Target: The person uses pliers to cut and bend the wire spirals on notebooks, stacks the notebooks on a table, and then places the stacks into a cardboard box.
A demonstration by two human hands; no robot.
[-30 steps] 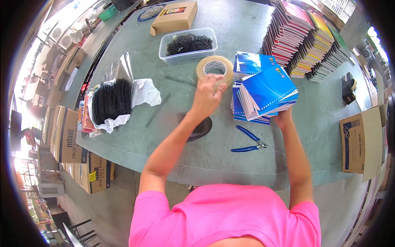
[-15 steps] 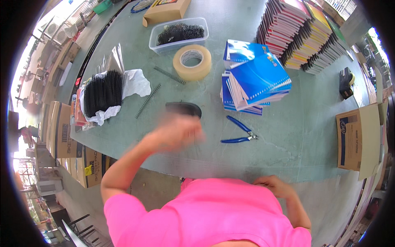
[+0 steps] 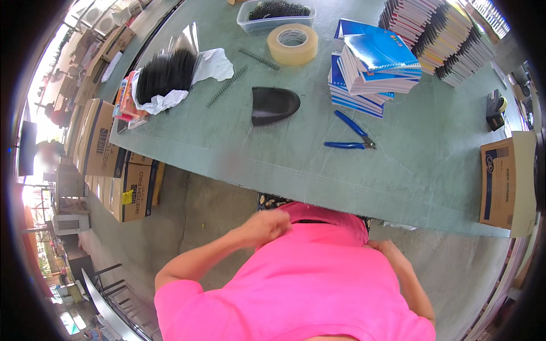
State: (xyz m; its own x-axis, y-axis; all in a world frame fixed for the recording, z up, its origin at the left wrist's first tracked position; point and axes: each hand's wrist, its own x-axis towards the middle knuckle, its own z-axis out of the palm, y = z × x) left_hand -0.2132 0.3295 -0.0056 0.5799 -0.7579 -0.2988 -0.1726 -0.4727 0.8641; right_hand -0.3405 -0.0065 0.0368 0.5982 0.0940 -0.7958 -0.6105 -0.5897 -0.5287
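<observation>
My left hand (image 3: 268, 228) is closed at the hem of my pink shirt (image 3: 324, 267), the cloth bunched at its fingers. On the other side of my waist, my right hand (image 3: 385, 250) has its fingers curled on the same shirt; their tips are partly hidden. Both hands are below the table's near edge. On the table, in front of me, lie a black rounded curved piece (image 3: 275, 106) and blue-handled cutting pliers (image 3: 354, 133) with the handles spread. Beyond the pliers rises an uneven pile of blue-covered notebooks (image 3: 378, 54).
Two loose wire coils (image 3: 227, 86) lie near a roll of clear tape (image 3: 292, 44). Black coils (image 3: 166, 75) rest on white wrapping, and more fill a plastic tub (image 3: 276, 23). Notebook stacks (image 3: 446, 37), a tape dispenser (image 3: 496, 111) and a carton (image 3: 497, 184) are at right.
My left hand has drawn back from over the black piece to my waist, leaving that piece on the table. The view has shifted downward. My right hand stays at the shirt.
</observation>
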